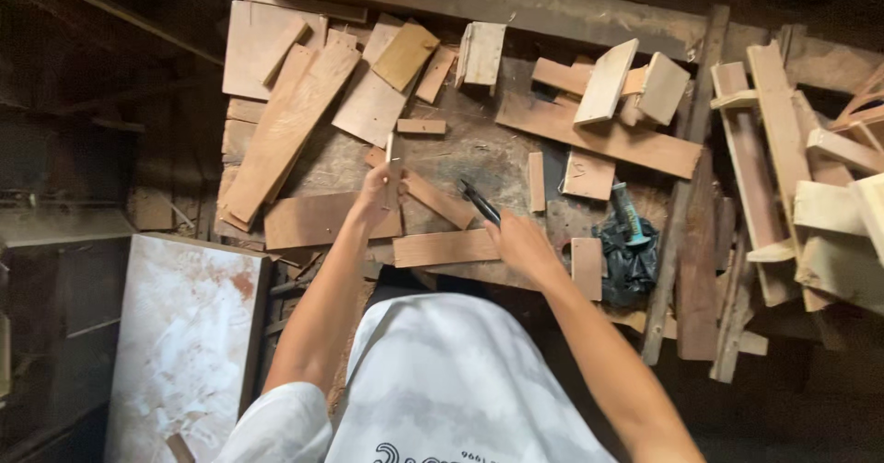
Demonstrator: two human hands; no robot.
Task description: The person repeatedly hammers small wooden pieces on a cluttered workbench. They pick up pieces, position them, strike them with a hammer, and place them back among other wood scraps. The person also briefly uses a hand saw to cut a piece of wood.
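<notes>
Wood strip upright in left hand, offcuts crowding.

Head view, looking down. Lower centre of the frame: the person's loose white short-sleeved cotton shirt, faintly mottled with pale grey, bearing dark printed markings at the bottom edge. Lower left: its short white sleeve. Both forearms are bare; the left hand and right hand wear no gloves.
</notes>
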